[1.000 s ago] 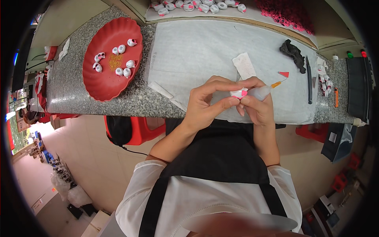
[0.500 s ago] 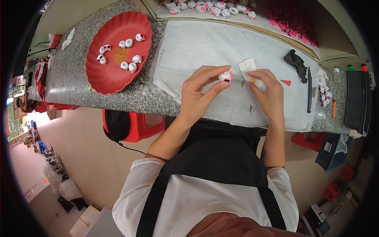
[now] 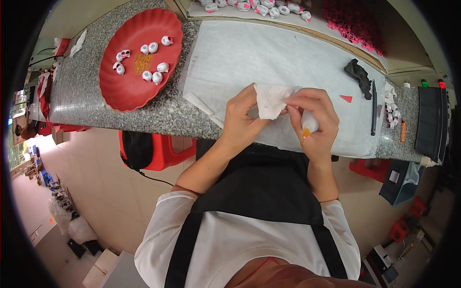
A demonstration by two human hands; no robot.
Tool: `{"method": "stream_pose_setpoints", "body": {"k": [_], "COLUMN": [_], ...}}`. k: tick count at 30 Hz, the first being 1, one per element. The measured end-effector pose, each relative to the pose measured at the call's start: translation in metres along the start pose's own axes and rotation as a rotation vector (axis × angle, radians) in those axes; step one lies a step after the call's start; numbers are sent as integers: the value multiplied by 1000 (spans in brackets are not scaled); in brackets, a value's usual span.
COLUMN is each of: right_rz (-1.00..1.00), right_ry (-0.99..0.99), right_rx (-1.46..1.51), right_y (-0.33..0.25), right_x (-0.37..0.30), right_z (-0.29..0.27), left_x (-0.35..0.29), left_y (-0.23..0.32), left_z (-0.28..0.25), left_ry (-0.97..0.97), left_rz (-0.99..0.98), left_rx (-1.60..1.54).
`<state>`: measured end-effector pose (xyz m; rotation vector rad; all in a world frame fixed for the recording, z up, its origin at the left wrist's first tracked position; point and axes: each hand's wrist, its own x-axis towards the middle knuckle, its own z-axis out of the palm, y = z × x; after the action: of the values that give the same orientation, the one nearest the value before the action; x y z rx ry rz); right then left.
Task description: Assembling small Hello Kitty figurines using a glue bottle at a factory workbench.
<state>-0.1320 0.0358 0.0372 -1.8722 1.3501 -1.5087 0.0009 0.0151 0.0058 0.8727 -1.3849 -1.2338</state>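
the white tissue has been raised to the left hand, whose grip is hidden behind it, its right edge pinched by the right hand, where an orange-tipped bottle is cradled.

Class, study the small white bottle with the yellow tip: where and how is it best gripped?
Probably around the rounded white body of the bottle, coming from its far end and wrapping the sides. Its narrow yellow tip points back toward the black apron, so keep clear of that end. The right hand holds the bottle.
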Motion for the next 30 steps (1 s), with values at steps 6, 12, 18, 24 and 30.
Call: {"method": "stream_pose_setpoints", "body": {"k": [6,12,18,24,30], "right_rz": [53,380,567,350,465], "right_ry": [-172,-110,206,138,-32], "right_rx": [-38,266,142,-224,487], "right_y": [-1,6,17,17,-4], "right_x": [0,4,-10,-14,-14], "right_z": [-9,-41,-65,-52,-12], "left_x": [-5,0,1,0,-3], "left_y": [-5,6,6,3,6], "left_z": [2,0,0,2,8], "left_ry": [-39,-25,-93,-217,-185], "left_rz": [-53,39,5,-267,-380], "left_rx": [-4,81,-38,-533,-675]}}
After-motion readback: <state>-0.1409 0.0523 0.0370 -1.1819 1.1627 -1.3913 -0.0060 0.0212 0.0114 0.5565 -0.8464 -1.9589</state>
